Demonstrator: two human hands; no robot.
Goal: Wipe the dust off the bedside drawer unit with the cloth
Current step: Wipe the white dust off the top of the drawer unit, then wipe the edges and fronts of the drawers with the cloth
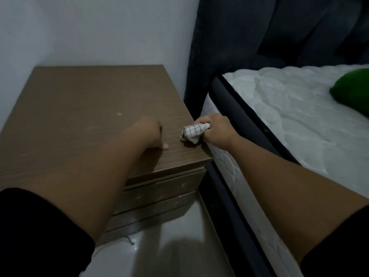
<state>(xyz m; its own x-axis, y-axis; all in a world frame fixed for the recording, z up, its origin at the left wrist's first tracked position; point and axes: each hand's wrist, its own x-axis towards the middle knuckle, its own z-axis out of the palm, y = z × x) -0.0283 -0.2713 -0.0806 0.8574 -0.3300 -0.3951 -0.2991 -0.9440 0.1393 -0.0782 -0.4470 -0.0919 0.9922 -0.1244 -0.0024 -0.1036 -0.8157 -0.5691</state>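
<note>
- Drawer unit (83, 108) stands against the wall, left of the bed (299, 108); its top stretches ahead and left of both hands.
- Right hand (217, 130), nearer the right edge, grips the bunched checked cloth (192, 131) on that top.
- Left hand (149, 132) rests there, fingers curled under, holding nothing.

Left hand (148, 134) fingers curled under, hidden beside cloth (194, 131). Green object (353, 92) beyond cloth cut by right edge; identity indeterminate. Lower drawer fronts partly behind forearm.
</note>
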